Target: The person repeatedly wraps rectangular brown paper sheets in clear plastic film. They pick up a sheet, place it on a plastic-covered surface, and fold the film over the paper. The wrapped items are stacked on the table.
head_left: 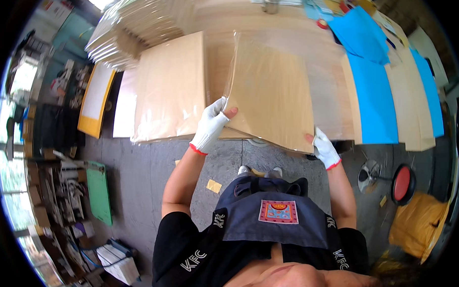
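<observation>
Both of my hands wear white gloves with red cuffs, the thumb tips bare. Between them is a flat brown board (pixel 273 86) in clear plastic wrap, tilted over the near edge of the table. My left hand (pixel 211 125) pinches its left edge, where loose film sticks up. At the lower right corner, my right hand (pixel 324 147) grips the same board, thumb on top and fingers mostly hidden beneath. Just left of it lies another plastic-wrapped brown board (pixel 172 87), close to my left hand.
A tall stack of plastic-wrapped boards (pixel 139 30) stands at the far left of the wooden table (pixel 217 17). Blue sheets (pixel 372 98) lie on the right, a glass jar (pixel 270 4) at the back. A round red-seated stool (pixel 403 184) stands on the floor to the right.
</observation>
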A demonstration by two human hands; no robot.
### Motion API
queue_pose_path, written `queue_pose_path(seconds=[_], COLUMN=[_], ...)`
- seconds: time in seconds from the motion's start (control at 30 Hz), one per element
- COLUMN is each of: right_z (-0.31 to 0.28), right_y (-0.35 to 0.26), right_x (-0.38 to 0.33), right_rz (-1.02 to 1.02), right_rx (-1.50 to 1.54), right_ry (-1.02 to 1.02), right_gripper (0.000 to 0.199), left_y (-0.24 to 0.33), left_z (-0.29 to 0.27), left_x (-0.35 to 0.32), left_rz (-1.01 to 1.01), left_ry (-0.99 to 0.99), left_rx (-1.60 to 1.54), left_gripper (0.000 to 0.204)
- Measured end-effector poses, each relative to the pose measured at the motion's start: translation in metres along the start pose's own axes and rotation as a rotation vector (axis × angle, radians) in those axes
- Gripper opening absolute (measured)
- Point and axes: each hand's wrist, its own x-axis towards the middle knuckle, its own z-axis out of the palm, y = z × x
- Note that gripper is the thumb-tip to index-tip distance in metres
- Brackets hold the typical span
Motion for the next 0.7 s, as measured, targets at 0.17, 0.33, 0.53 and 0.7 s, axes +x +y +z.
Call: queue_pose_path(seconds=[0.17,0.33,0.53,0.7], right_z=[0.116,0.231,0.296,0.290], right_y=[-0.015,0.005,0.029,-0.012], right_x=[0.031,0.106,0.146,0.124], right_rz=[-0.090,-0.174,-0.154,-0.100], right_rx=[-0.427,-0.512,-1.083,-1.104], right_ry=[-0.157,-0.300,-0.106,-0.051], right_gripper=[0.058,0.064,0.081,0.063], left_y=[-0.004,-0.020,-0.104,-0.147], left_z=[-0.081,-0.200,-0.290,-0.296], left_x=[-0.064,-0.087,-0.083,-0.083], left_rz=[0.140,0.236,-0.106,-0.012], left_ry=[0.182,0.438,0.627,0.613], left_rx=[-0.104,-0.116,0.842,0.136], left_gripper=[0.039,0.039,0.053,0.058])
